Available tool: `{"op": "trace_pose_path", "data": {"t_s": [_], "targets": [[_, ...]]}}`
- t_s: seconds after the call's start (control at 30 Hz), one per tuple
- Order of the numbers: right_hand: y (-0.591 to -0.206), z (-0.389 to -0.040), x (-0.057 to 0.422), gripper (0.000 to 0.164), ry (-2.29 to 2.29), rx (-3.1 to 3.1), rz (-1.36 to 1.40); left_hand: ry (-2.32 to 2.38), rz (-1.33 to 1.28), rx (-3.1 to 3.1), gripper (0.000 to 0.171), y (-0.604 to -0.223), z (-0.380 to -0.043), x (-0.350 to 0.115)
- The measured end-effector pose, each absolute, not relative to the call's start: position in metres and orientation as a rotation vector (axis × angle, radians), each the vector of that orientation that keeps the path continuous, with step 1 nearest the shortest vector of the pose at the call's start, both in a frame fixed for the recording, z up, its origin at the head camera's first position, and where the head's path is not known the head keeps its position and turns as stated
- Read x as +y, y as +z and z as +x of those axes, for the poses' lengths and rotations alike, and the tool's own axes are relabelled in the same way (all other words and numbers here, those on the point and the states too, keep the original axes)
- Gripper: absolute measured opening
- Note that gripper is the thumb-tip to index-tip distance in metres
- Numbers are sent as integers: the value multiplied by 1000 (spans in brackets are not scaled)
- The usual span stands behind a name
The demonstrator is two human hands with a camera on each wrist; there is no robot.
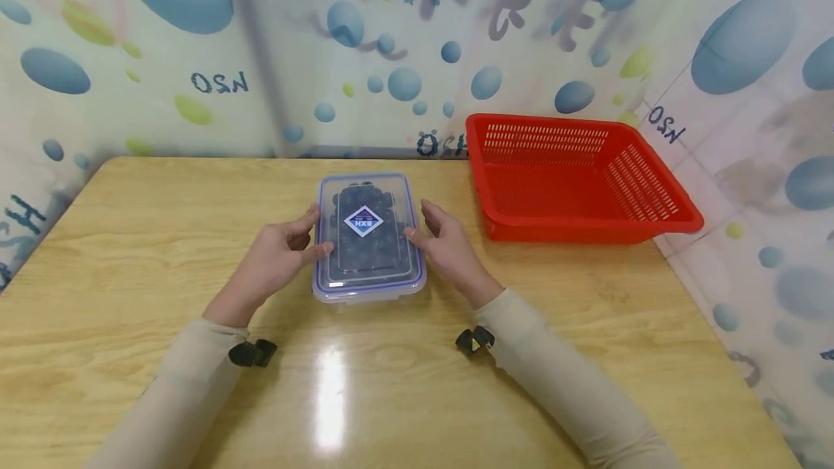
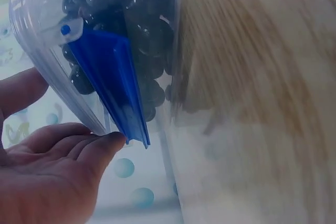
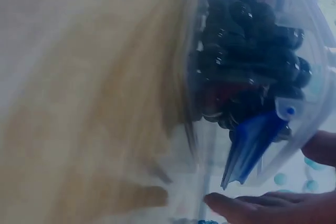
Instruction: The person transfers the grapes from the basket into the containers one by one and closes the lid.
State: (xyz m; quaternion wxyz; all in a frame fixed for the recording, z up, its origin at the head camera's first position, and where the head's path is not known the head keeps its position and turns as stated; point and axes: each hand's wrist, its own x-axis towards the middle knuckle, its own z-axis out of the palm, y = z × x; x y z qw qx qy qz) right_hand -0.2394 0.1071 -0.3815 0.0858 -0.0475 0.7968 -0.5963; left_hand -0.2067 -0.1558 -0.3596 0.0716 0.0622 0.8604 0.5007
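A clear plastic food box [image 1: 371, 295] with a blue-edged lid lies flat on the wooden table, filled with dark, round, grape-like fruit [image 2: 152, 35]. My left hand [image 1: 276, 259] is at its left side, thumb on the lid's edge. Its extended fingers reach the free end of a blue latch [image 2: 107, 77] that sticks out at a slant from the box. On the opposite side, my right hand [image 1: 456, 255] has its thumb over the lid's edge. Its straight fingers are just below another slanting blue latch [image 3: 254, 142]. A diamond-shaped label [image 1: 363, 221] marks the lid.
A red plastic basket [image 1: 593, 232] with slotted walls stands at the back right of the table. Behind the table rises a wall [image 1: 280, 93] covered in blue and green dots and lettering. Dark wrist-worn devices [image 1: 253, 353] sit on both sleeves.
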Motion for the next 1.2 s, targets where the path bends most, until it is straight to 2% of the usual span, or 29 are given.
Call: {"op": "trace_pose_path", "data": {"t_s": [0.17,0.33,0.53,0.77,1.2], "targets": [[-380,-242,107,73,-1819,2127,22,1489,144,2517,81,-361,-208,-159],[-379,-240,106,73,-1799,2090,59,1464,60,2400,87,-365,-210,-163],[-376,-237,105,70,-1715,2290,85,1443,1,2342,85,-368,-214,-161],[-372,-233,101,57,-1717,2347,-23,1491,28,2321,76,-368,-217,-161],[-361,-232,91,55,-1611,2438,5,1528,26,2321,72,-363,-218,-164]]}}
